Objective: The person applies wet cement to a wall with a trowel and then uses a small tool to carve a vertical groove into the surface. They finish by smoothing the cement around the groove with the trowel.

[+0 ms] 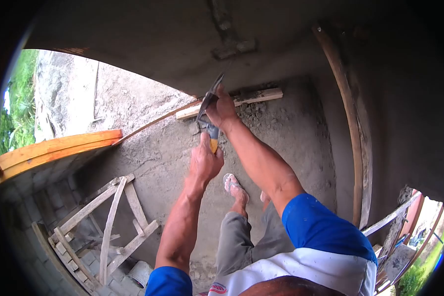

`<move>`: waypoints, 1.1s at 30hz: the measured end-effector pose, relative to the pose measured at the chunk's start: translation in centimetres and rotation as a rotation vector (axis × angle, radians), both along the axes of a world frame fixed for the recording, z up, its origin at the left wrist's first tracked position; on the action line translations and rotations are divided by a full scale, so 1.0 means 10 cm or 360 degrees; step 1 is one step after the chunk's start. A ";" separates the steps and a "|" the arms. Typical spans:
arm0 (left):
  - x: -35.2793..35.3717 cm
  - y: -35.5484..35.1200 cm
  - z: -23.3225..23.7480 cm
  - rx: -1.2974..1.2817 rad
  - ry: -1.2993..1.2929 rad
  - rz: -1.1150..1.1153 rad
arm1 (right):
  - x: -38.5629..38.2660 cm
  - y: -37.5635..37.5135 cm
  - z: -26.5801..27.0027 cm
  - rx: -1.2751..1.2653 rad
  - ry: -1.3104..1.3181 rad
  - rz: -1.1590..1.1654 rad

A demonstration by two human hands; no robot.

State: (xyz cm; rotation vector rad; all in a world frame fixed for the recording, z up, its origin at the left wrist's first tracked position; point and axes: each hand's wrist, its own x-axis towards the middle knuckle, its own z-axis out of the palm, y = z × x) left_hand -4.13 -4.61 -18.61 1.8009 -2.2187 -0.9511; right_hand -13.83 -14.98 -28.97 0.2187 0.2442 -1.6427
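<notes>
My left hand (205, 159) is wrapped round the yellow and grey handle of a trowel (213, 139), in the middle of the view. The trowel's dark metal blade stands tilted on edge above the handle. Against the blade rests my right hand (223, 109), its fingers partly hidden and what they do hard to make out. Just behind the hands, a pale wooden board (259, 97) lies across the rough grey ground.
A curved wooden pole (348, 108) stands on the right by the dark wall. At lower left is a wooden frame (114, 222) near a bucket (141, 273). An orange beam (59, 149) juts in from the left. Grey plaster marks the surface overhead.
</notes>
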 end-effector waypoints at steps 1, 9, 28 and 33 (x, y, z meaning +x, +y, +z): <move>0.00 -0.04 -0.02 -0.0040 0.0062 0.0066 | -0.02 -0.12 0.06 -0.0224 0.0047 0.0017; -0.18 -0.09 0.17 0.0000 0.0070 0.0178 | -0.15 -0.25 0.17 -0.0348 0.0280 0.0123; 0.50 1.24 1.78 0.0016 0.0263 0.0275 | -0.45 1.63 2.73 0.0183 0.3166 0.0266; 0.25 1.37 2.73 -0.0305 0.0593 0.0272 | -0.51 2.18 4.06 -0.0157 0.3539 -0.0083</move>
